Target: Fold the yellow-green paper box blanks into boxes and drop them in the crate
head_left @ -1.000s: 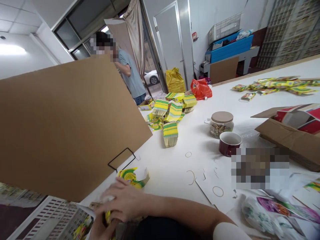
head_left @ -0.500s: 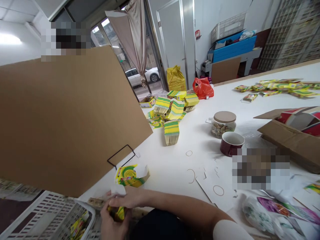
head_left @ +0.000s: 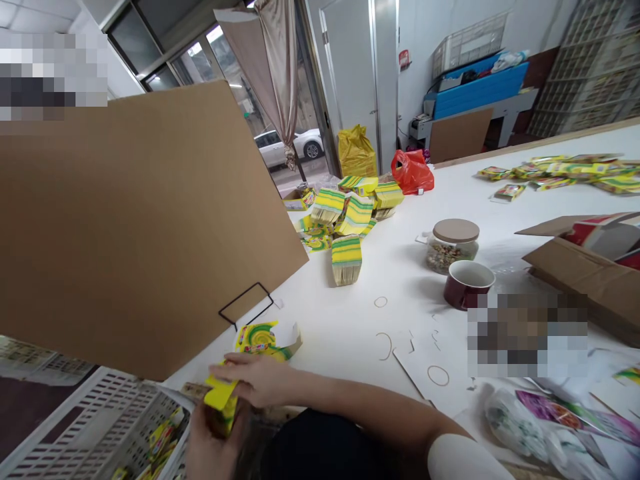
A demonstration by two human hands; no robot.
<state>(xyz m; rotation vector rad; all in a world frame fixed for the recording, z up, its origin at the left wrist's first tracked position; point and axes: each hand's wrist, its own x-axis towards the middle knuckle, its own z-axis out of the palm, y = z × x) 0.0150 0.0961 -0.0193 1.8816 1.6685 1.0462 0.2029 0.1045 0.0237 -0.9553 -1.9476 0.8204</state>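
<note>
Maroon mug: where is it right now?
The maroon mug stands on the white table right of centre in the head view, just in front of the lidded jar.

White table [head_left: 340,333], grey door [head_left: 350,67], tied beige curtain [head_left: 277,73], pale wall [head_left: 423,27]

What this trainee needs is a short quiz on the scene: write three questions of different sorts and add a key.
1. Multiple choice. Which colour is the outside of the mug?
a) blue
b) dark red
c) green

2. True or false? The left hand holds the small yellow box, and the right hand is at it too.

3. Fill the gap. As the camera sees it, the red plastic bag stands to the ____ of the yellow plastic bag.

Key: 1. b; 2. true; 3. right.
</note>
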